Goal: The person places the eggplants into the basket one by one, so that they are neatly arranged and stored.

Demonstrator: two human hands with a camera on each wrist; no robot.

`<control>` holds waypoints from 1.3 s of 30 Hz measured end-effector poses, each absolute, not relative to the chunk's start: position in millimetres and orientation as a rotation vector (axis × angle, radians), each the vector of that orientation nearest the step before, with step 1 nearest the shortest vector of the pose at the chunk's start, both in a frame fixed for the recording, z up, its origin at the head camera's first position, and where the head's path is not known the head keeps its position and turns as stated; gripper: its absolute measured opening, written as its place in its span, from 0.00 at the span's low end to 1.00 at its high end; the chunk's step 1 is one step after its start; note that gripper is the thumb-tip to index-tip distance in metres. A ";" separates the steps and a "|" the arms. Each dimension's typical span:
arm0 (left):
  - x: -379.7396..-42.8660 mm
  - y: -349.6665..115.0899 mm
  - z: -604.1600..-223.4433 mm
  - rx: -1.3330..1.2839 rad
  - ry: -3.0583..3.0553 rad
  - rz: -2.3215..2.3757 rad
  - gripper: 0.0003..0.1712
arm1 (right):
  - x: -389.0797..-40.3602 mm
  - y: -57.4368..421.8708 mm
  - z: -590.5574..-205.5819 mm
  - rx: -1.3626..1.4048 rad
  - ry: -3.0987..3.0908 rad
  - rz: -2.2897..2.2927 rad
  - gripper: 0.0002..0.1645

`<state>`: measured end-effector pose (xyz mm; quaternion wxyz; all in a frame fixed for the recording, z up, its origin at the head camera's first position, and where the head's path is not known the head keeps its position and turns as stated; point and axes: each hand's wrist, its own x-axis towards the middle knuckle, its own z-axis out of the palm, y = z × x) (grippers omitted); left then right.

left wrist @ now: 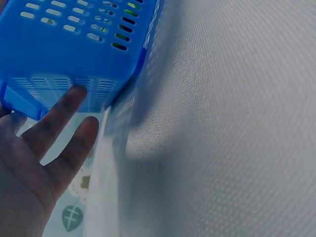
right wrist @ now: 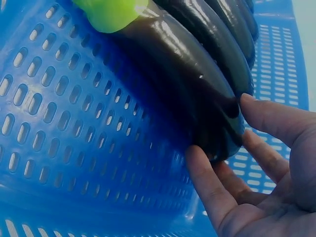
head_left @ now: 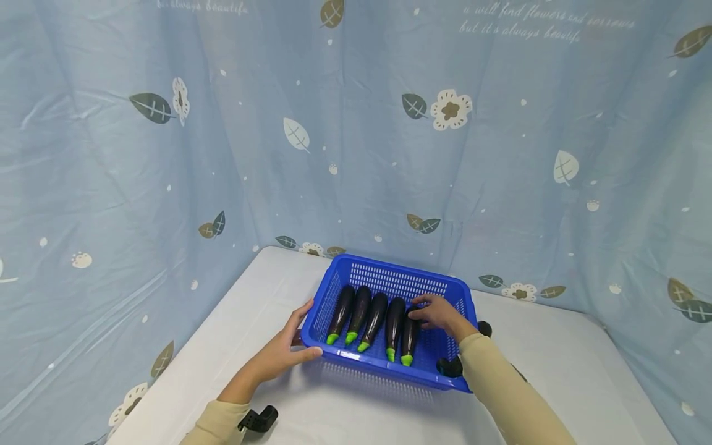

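A blue perforated basket (head_left: pixel 389 364) holds several dark purple eggplants with green caps, lying side by side. My right hand (head_left: pixel 436 312) reaches inside it to the rightmost eggplant (head_left: pixel 410 340). In the right wrist view, thumb and fingertips of the right hand (right wrist: pixel 261 182) pinch that eggplant's rounded end (right wrist: pixel 217 128). Its green cap (right wrist: pixel 111 12) points away from the hand. At the basket's front left corner is my left hand (head_left: pixel 280 352), its thumb by the front rim. Straight, spread fingers (left wrist: pixel 61 113) lie against or close to the basket's outer wall in the left wrist view.
The basket stands on a white-covered table (head_left: pixel 562 364). A blue patterned curtain (head_left: pixel 356 154) hangs behind and along the sides. Black wrist devices (head_left: pixel 261 420) sit at both sleeves. A dark round object (head_left: pixel 484 328) shows by the basket's right side.
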<state>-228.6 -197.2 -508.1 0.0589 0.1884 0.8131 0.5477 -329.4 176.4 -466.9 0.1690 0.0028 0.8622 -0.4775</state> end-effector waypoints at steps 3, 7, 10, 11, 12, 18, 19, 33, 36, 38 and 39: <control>-228.5 -197.3 -508.5 0.572 2.462 1.656 0.58 | -328.9 177.4 -465.6 0.000 2.477 -1.338 0.27; -228.9 -197.5 -509.7 0.578 2.465 1.654 0.58 | -328.9 178.8 -461.3 -0.031 2.533 -1.294 0.26; -229.6 -197.7 -510.5 0.584 2.467 1.653 0.58 | -328.7 179.6 -458.7 -0.041 2.556 -1.274 0.25; -229.9 -197.8 -510.8 0.586 2.469 1.650 0.58 | -328.7 180.0 -458.6 -0.048 2.563 -1.263 0.25; -230.1 -197.9 -511.2 0.587 2.469 1.648 0.58 | -328.8 180.4 -458.7 -0.046 2.570 -1.256 0.24; -230.4 -198.1 -511.2 0.594 2.464 1.648 0.57 | -329.2 181.6 -456.0 -0.064 2.647 -1.199 0.23; -230.3 -198.0 -511.0 0.593 2.467 1.647 0.57 | -329.2 182.0 -454.6 -0.071 2.655 -1.198 0.23; -230.1 -197.4 -512.4 0.590 2.500 1.627 0.57 | -322.4 202.5 -430.2 -0.182 2.686 -1.261 0.23; -229.5 -197.5 -512.2 0.583 2.499 1.630 0.57 | -320.5 207.8 -428.5 -0.168 2.667 -1.304 0.24; -229.3 -197.2 -512.0 0.575 2.499 1.630 0.57 | -319.6 211.2 -427.9 -0.169 2.656 -1.323 0.24; -229.2 -197.1 -512.0 0.570 2.500 1.628 0.57 | -319.0 212.5 -427.5 -0.158 2.648 -1.338 0.24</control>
